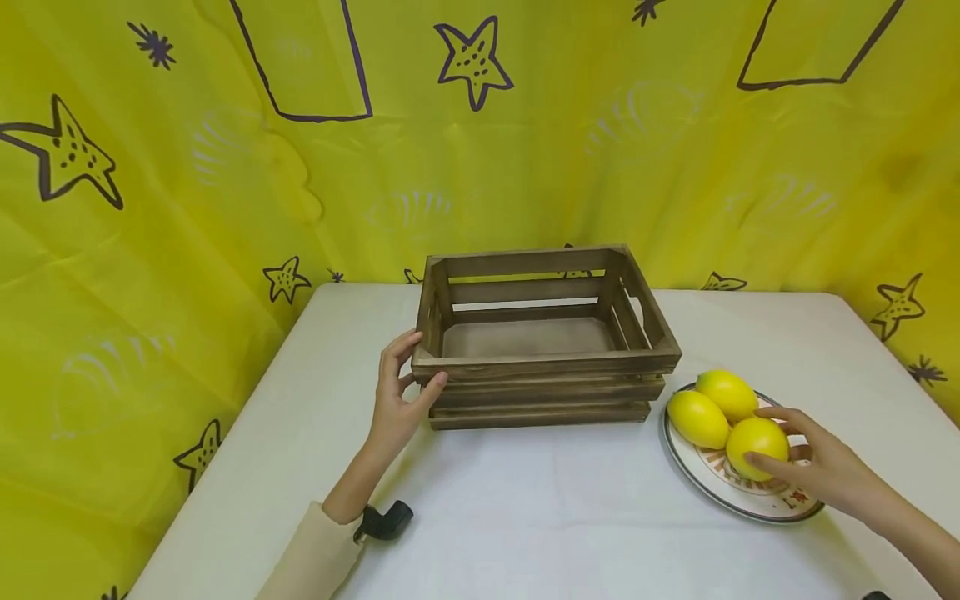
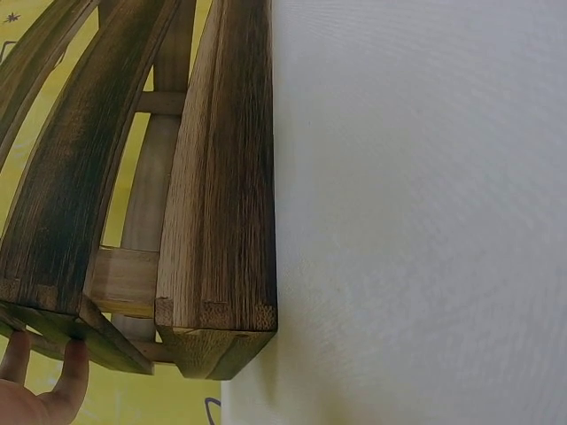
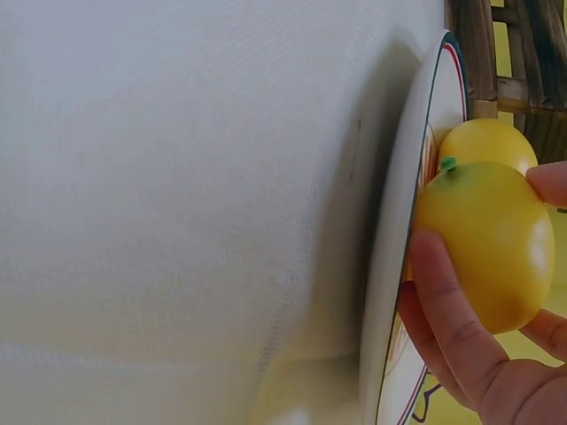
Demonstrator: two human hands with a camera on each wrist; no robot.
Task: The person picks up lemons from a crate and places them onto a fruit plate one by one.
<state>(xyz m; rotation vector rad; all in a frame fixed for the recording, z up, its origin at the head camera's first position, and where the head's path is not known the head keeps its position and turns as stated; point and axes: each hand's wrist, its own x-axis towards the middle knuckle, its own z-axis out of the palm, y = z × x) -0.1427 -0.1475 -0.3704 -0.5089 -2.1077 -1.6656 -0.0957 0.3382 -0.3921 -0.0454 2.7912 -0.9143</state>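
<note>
A brown slatted wooden crate [image 1: 543,392] stands on the table. My left hand [image 1: 397,392] holds its front left corner, thumb on the front and fingers along the left end; two fingertips show against a slat end in the left wrist view. To the right, a white plate [image 1: 690,473] with a dark rim bears three yellow lemons. Around the nearest lemon [image 1: 757,448], my right hand [image 1: 825,467] has its thumb and fingers curled. That lemon [image 3: 492,239] shows a green tip in the right wrist view. The other lemons [image 1: 697,419] lie behind it, touching each other.
A white cloth covers the table [image 1: 525,517]. Behind and beside it hangs a yellow curtain [image 1: 480,183] with drawn starfish. A black strap piece [image 1: 386,522] sits on my left wrist by the beige sleeve [image 1: 318,550]. The crate's visible floor [image 1: 528,336] is bare wood.
</note>
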